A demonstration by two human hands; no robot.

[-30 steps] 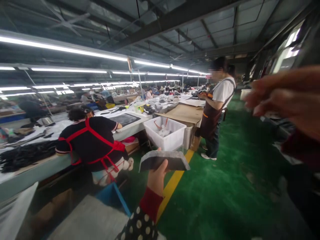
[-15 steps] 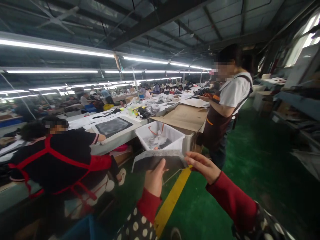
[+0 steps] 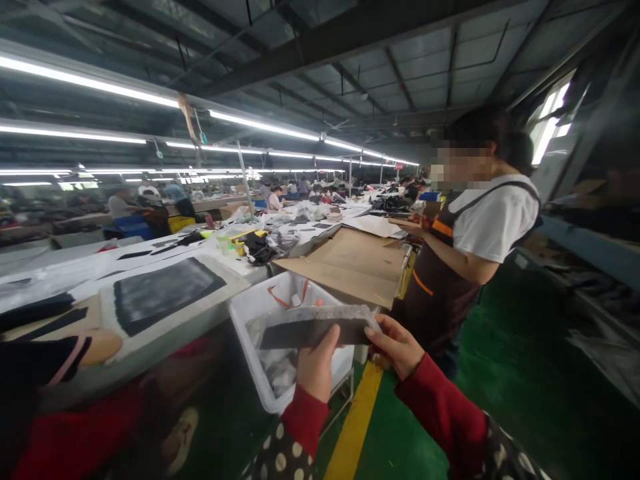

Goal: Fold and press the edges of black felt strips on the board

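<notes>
My left hand (image 3: 316,370) holds a dark grey, flat strip of fabric-like material (image 3: 295,333) with a paler upper edge. Its thumb lies across the front, and the other fingers are mostly behind. At the strip's right end, my right hand (image 3: 400,345) pinches the corner between thumb and fingers. Behind and below the strip is a white plastic bin (image 3: 244,353), with clear plastic bags (image 3: 280,373) and an orange strap (image 3: 274,297) inside. The strip hides part of the bin's contents.
A long worktable on the left bears a dark panel (image 3: 165,293) and a co-worker's forearm (image 3: 100,347). Brown cardboard (image 3: 350,260) lies beyond the bin. A person in a dark apron (image 3: 435,287) stands to the right. A yellow line (image 3: 357,420) crosses the green floor (image 3: 415,433).
My view has moved closer to the bin and table. The strip now overlaps the bin's opening in view, and my right hand has closed further over its right end.
</notes>
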